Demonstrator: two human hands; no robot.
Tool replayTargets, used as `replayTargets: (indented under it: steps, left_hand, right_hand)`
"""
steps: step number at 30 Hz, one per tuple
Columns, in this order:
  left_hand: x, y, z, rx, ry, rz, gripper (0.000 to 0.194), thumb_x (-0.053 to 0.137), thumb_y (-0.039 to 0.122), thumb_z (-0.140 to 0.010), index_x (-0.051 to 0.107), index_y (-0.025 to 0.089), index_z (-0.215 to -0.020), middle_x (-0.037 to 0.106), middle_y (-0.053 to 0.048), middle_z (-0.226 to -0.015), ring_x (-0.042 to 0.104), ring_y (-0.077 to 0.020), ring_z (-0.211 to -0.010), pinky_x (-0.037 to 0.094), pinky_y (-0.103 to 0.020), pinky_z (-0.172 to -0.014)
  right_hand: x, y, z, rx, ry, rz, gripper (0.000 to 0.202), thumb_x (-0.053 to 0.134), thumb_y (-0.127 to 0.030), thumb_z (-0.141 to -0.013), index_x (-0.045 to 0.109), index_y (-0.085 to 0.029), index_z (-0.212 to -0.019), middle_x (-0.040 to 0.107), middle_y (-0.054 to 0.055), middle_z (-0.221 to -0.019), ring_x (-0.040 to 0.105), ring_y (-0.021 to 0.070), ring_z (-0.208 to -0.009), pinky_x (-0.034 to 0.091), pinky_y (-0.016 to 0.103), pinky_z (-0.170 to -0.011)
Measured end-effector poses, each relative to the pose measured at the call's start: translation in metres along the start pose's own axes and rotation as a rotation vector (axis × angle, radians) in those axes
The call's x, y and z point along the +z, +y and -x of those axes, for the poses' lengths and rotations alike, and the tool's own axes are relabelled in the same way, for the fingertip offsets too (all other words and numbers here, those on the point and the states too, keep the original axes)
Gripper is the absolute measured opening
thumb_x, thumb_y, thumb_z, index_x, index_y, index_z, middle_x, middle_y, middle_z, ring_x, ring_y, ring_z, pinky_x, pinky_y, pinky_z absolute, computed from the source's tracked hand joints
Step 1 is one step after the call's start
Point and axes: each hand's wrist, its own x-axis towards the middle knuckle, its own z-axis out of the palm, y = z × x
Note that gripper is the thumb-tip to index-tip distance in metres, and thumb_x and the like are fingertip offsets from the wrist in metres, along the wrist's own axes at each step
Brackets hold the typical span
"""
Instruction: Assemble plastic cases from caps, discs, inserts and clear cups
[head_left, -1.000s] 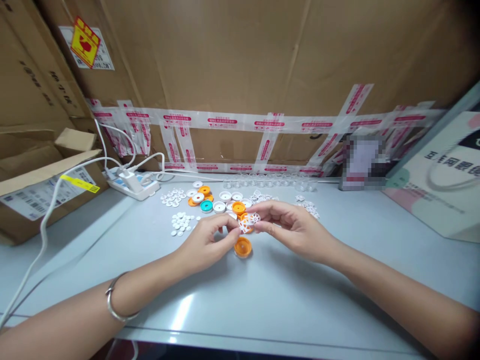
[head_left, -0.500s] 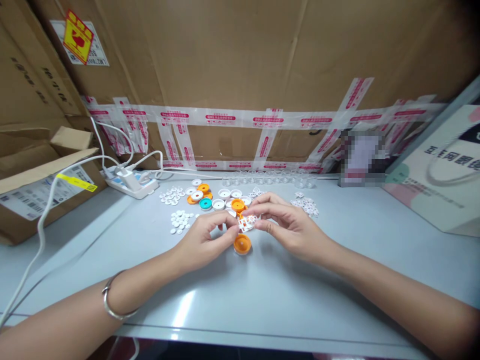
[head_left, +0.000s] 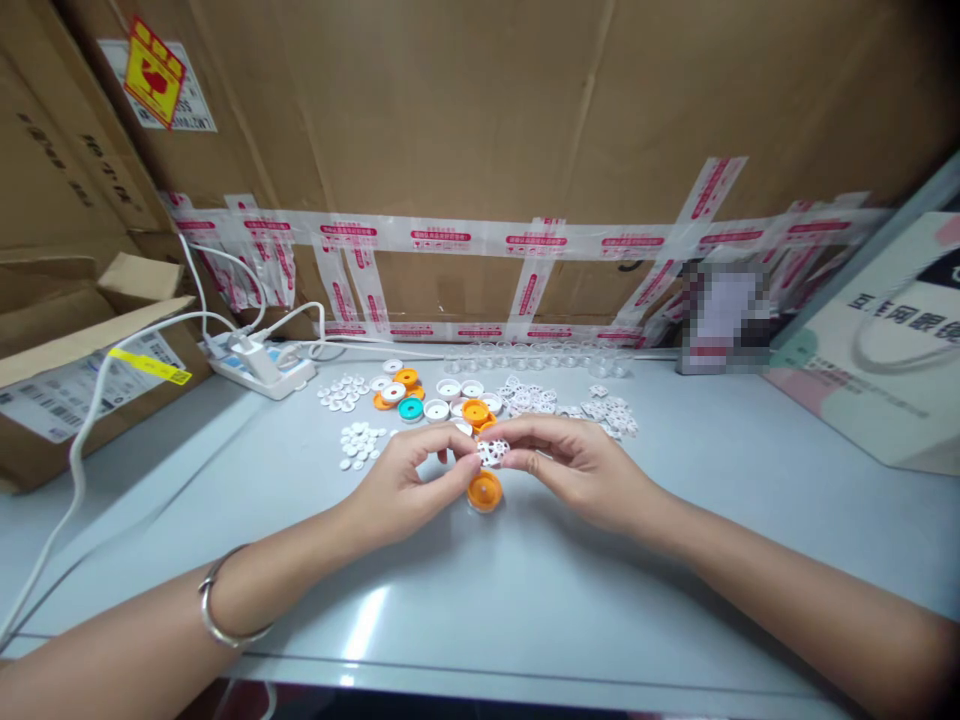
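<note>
Between both hands is a small white openwork disc, held by its edges. My left hand pinches its left side with thumb and forefinger. The fingertips of my right hand grip its right side. Just below the disc, an orange round cup rests on the table, with a clear rim at its base. Behind the fingers lie more orange cups, white cups and a teal one. Similar white openwork pieces are heaped past my right hand.
Small white round caps lie in two groups at the left. Clear round pieces line the table's back by a large cardboard box. A power strip with cables stands left, near an open carton. A printed box stands right.
My right fingers have come down and closed on the right side of the white disc, which has turned slightly. More of the openwork heap behind shows. My left hand has hardly moved.
</note>
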Motion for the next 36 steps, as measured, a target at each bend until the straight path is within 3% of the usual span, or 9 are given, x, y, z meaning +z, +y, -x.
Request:
replayTargets:
  steps: [11,22,28,36]
  left_hand:
    - [0.001,-0.003,0.004,-0.007,-0.021,-0.010,0.013,0.049,0.021,-0.087,0.059,0.016,-0.080,0.062,0.000,-0.076,0.055,-0.0100,-0.072,0.041,-0.022,-0.070]
    - [0.005,-0.006,0.003,-0.076,-0.020,-0.010,0.016,0.054,0.027,-0.085,0.060,0.016,-0.076,0.062,0.000,-0.072,0.054,-0.0098,-0.068,0.041,-0.021,-0.065]
    - [0.004,-0.002,0.000,-0.120,0.010,0.005,0.019,0.053,0.027,-0.085,0.059,0.015,-0.072,0.062,0.000,-0.070,0.054,-0.0099,-0.066,0.041,-0.021,-0.064]
    - [0.005,-0.008,0.000,-0.103,-0.008,0.007,0.017,0.053,0.027,-0.085,0.060,0.015,-0.075,0.063,0.000,-0.073,0.056,-0.0103,-0.069,0.041,-0.022,-0.067]
  right_hand:
    - [-0.002,-0.001,-0.004,0.257,-0.103,-0.280,0.023,0.068,-0.029,-0.072,0.067,-0.018,-0.093,0.070,0.004,-0.087,0.065,0.0159,-0.081,0.052,0.031,-0.075]
    - [0.004,0.000,-0.001,0.277,-0.121,-0.285,0.013,0.068,-0.026,-0.073,0.064,-0.017,-0.082,0.067,0.001,-0.074,0.063,0.0112,-0.069,0.050,0.024,-0.066]
    - [0.004,0.002,-0.004,0.352,-0.087,-0.393,0.025,0.071,-0.026,-0.069,0.063,-0.017,-0.091,0.068,0.002,-0.080,0.064,0.0125,-0.075,0.050,0.027,-0.072]
    - [0.009,0.007,-0.004,0.391,-0.032,-0.396,0.025,0.074,-0.035,-0.066,0.062,-0.016,-0.077,0.065,0.000,-0.073,0.061,0.0120,-0.069,0.047,0.026,-0.068]
